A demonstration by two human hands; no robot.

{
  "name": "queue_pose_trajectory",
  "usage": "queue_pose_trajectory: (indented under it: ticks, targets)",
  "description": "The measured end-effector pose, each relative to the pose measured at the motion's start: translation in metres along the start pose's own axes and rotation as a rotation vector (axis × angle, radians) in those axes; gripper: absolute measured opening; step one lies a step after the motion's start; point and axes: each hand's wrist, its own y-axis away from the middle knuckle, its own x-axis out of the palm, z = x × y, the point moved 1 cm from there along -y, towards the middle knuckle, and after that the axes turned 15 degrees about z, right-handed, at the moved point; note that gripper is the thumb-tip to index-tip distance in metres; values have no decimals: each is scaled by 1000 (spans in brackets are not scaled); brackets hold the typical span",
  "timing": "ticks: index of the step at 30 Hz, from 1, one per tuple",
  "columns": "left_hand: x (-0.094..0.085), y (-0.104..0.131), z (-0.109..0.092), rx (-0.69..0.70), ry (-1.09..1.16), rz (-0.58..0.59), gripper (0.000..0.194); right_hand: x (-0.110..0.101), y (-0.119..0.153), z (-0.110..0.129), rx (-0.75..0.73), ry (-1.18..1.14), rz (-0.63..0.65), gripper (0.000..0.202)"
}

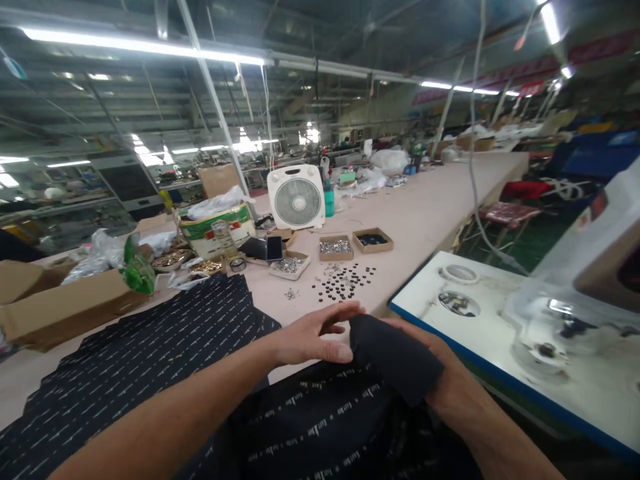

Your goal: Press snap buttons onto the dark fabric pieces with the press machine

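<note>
My right hand [443,380] is wrapped round a folded plain black flap [393,353] of a dark garment piece, most of its fingers hidden behind the cloth. Below hangs the shiny printed fabric [310,427] of the same piece, with rows of small light lettering. At the flap's left edge is my left hand [315,337], its thumb and fingers apart and curved, nothing visible between them. Its fingertips come up close to the cloth; whether they touch it I cannot tell. A stack of dark printed fabric [165,353] lies on the table to the left.
Small black round parts [345,283] are scattered on the pink table [400,213]. Behind them stand a box of metal fittings [335,248], a box of black parts [373,240] and a white fan [297,197]. A white-topped machine [480,340] stands right; a cardboard box [75,313] sits left.
</note>
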Motion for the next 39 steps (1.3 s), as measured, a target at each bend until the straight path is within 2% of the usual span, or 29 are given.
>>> queue_pose_trajectory:
  ticks: [3,5,11,15,17,19,21,23,25,26,28,30,31,32,34,37,39]
  targets:
    - [6,-30,-2,9,121,177,75,-13,8,-2,55,41,-75,37]
    - [8,-43,-2,-23,178,230,60,-24,16,-7,63,93,-177,36]
    - [2,-49,19,-251,130,278,39,-55,50,-11,209,353,-396,26]
    - [1,-50,26,-183,52,249,32,-66,60,-12,343,472,-398,31]
    - [1,-54,25,-163,48,217,31,-70,61,-12,380,629,-438,35]
    - [2,-58,23,-145,24,184,30,-69,60,-4,311,866,-554,50]
    - [3,-63,21,-100,-49,150,30,-61,56,11,153,1093,-625,67]
    - [4,-69,17,-58,-121,138,31,-48,45,24,12,1219,-555,80]
    - [6,-74,12,-7,-178,135,31,-34,29,25,-27,1212,-353,90]
    - [7,-75,9,20,-211,133,31,-28,21,21,2,1150,-235,90]
    - [6,-75,4,14,-302,139,34,-21,8,5,121,937,-35,71]
    - [3,-71,1,-104,-435,183,39,-17,1,-13,239,743,82,34]
    - [2,-69,2,-198,-516,220,40,-17,0,-20,277,693,105,17]
    - [1,-67,3,-290,-608,258,39,-17,0,-24,296,679,117,12]
    - [-1,-64,6,-401,-797,299,29,-20,1,-25,282,710,124,15]
    - [-1,-65,14,-367,-941,224,13,-28,3,-17,264,732,133,13]
    - [1,-68,20,-316,-878,170,11,-35,3,-13,311,702,141,16]
